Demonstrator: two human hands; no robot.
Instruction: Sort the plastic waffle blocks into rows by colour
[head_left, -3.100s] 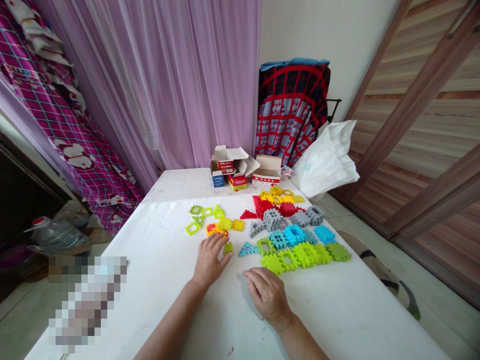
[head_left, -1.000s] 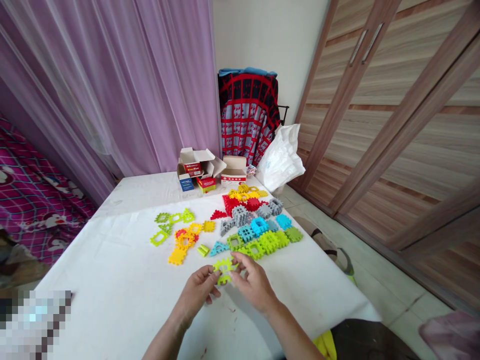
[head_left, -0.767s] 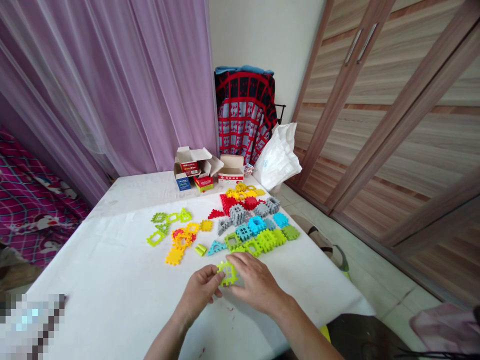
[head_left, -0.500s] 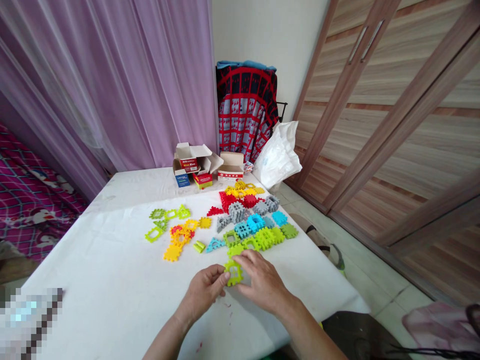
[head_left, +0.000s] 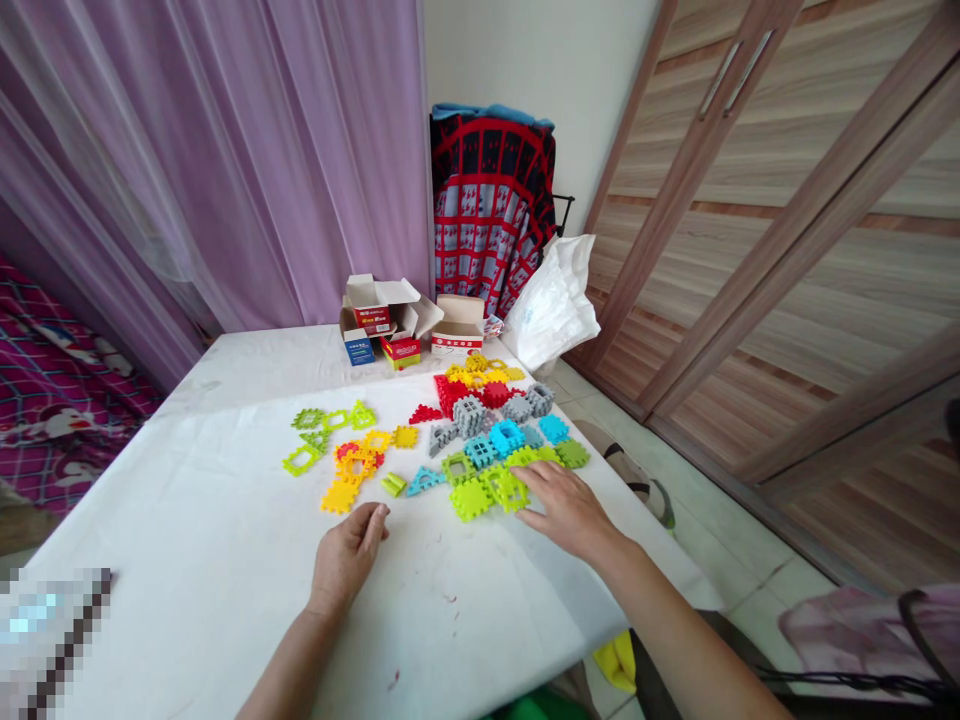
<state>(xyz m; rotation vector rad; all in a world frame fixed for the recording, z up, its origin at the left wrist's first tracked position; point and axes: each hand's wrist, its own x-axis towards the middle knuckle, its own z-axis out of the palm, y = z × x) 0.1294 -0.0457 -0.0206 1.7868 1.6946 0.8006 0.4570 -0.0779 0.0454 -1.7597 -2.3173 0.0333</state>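
My right hand point(head_left: 566, 508) is over the near edge of the green group, its fingers on a lime-green window-frame building piece point(head_left: 513, 488). Beside that piece lies a solid lime-green square piece point(head_left: 471, 499). My left hand point(head_left: 349, 556) rests low over the white cloth with its fingers curled in, and nothing shows in it. Just beyond it are two small lime-green pieces point(head_left: 393, 484) and a blue triangular piece point(head_left: 425, 480). Farther up the group are a bright blue piece point(head_left: 507, 437), a grey stack point(head_left: 469, 415) and red pieces point(head_left: 450, 393).
Orange-yellow linked pieces point(head_left: 355, 464) and a lime-green chain point(head_left: 301, 460) lie to the left. Opened cardboard boxes point(head_left: 401, 352) and a white plastic bag point(head_left: 553, 305) stand at the back. A pixelated object point(head_left: 56, 640) is at the left front.
My left hand has let go of the lime-green window piece and drawn back to the left. My right hand has carried that piece up and right to the green group.
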